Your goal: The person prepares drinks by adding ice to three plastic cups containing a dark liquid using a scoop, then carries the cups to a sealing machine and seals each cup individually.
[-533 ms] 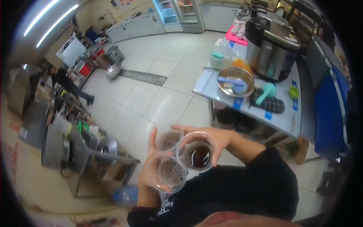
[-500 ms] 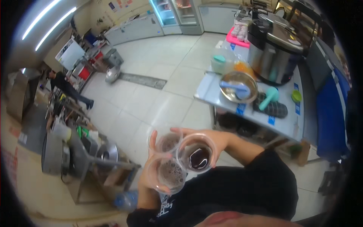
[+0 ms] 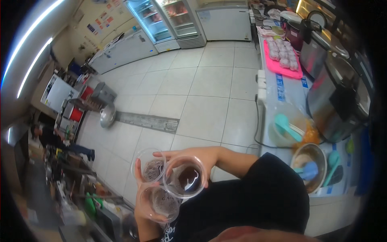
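Three clear plastic cups are held close together in front of my body. The right cup [image 3: 184, 179] contains dark brown liquid with a shiny surface. Bubbles or froth cover the drink in the far cup [image 3: 153, 167] and in the near cup [image 3: 164, 203]. My right hand [image 3: 206, 158] wraps around the right cup, its fingers reaching toward the far one. From the left, my left hand [image 3: 142, 209] curls around the near cup, with one finger raised along the far cup. The cups hide part of both palms and several fingertips.
On the right, a table [image 3: 278, 86] bears a pink tray [image 3: 288, 73] of wrapped pale items, large steel cookers [image 3: 338, 97] and a metal bowl [image 3: 320, 161] with a blue scoop. A cable hangs at its edge. A person [image 3: 60, 141] stands left, and a metal basin [image 3: 107, 116] is beside a floor drain [image 3: 149, 122].
The view has swung and moved forward. The table and pink tray now sit farther right, while the fridges show more fully. Both hands still hold the three cups together.
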The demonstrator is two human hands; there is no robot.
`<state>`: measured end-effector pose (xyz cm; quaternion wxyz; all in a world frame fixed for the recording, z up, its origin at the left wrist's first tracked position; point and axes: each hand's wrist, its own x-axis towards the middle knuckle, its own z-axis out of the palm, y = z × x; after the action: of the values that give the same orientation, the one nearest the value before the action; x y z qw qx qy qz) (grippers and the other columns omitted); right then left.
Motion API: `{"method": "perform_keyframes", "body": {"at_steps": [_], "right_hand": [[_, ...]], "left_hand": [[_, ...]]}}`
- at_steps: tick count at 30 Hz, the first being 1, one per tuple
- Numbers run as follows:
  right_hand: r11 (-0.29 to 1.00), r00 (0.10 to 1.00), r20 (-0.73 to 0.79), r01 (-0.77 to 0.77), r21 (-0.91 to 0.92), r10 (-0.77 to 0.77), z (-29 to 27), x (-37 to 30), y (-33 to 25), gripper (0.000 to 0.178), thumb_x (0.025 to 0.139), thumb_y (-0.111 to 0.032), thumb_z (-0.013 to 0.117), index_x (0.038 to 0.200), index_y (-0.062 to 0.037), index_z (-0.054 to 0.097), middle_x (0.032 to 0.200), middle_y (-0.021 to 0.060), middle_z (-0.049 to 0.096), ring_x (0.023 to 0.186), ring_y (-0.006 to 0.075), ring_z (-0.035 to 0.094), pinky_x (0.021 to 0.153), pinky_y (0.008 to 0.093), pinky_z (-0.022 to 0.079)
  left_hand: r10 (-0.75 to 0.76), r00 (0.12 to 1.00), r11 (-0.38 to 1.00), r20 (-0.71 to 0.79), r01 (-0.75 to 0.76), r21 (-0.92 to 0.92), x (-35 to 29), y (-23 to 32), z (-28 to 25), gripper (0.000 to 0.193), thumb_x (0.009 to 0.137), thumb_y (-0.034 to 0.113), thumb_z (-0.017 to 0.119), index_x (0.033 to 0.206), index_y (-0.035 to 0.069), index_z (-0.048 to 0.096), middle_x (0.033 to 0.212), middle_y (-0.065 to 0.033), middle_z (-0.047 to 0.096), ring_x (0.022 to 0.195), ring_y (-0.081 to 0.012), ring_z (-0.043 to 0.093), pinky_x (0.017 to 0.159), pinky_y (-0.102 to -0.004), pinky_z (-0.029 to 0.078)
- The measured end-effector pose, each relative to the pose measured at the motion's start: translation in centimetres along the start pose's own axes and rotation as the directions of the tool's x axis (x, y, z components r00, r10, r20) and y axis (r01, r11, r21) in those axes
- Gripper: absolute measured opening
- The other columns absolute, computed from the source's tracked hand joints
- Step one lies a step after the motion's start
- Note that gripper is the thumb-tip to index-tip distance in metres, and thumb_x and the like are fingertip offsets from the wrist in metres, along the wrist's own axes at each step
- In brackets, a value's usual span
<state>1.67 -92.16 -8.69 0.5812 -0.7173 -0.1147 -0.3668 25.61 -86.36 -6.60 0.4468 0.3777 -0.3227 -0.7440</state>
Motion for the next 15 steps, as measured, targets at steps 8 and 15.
{"method": "perform_keyframes", "body": {"at_steps": [8, 15], "right_hand": [[0.943, 0.917, -0.377, -0.234, -0.237, 0.132, -28.3, 3.9, -1.7, 0.087, 0.046, -0.041, 0.088, 0.116, -0.0037, 0.052, 0.145, 0.026, 0.019, 0.138, 0.0354, 0.0, 0.11, 0.0449, 0.016], [0.91, 0.768, -0.61, -0.376, -0.177, 0.198, -55.2, 1.3, -2.9, 0.087, 0.045, -0.042, 0.087, 0.116, -0.0057, 0.054, 0.143, 0.0254, 0.024, 0.139, 0.0336, 0.001, 0.109, 0.0446, 0.018]], "left_hand": [[-0.238, 0.879, 0.966, 0.413, 0.258, 0.007, 36.8, 13.7, 5.1, 0.065, 0.075, 0.041, 0.061, 0.132, 0.017, 0.04, 0.131, -0.0139, 0.044, 0.125, -0.0227, 0.041, 0.111, -0.0468, 0.015], [-0.394, 0.698, 0.867, 0.597, 0.499, -0.011, 67.5, 17.8, 14.9, 0.053, 0.084, 0.047, 0.05, 0.129, 0.02, 0.043, 0.129, -0.0035, 0.05, 0.124, -0.0146, 0.042, 0.114, -0.046, 0.003]]}}
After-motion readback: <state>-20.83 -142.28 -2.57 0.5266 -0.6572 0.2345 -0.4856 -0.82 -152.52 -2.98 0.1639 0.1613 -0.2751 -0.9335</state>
